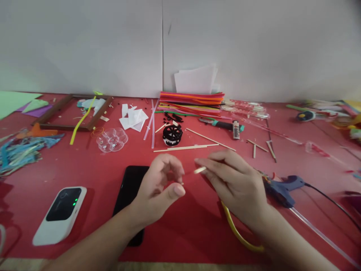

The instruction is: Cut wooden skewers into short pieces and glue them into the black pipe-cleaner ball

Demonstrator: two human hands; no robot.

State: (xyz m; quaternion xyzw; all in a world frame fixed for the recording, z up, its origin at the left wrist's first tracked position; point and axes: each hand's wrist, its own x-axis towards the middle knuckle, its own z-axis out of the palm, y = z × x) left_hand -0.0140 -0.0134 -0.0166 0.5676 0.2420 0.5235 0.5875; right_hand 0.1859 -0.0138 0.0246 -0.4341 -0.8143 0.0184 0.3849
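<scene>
My right hand (235,184) hovers low over the red table (197,226) and pinches a short pale wooden stick (199,170) between thumb and fingers. A yellow-handled tool (239,234) pokes out from under that hand. My left hand (162,186) is just left of the stick, fingers curled toward the thumb around something too small to make out. It lies partly over a black phone (130,188). Beyond both hands stand a small black wheel-like piece (172,135) and long thin wooden sticks (186,148).
A blue glue gun (282,188) with its cable lies right of my right hand. A white pocket router (59,214) sits front left. A stack of coloured foam sheets (191,99), a wooden frame (70,111), clear plastic pieces (112,139), a lighter (235,129) and paper scraps crowd the back.
</scene>
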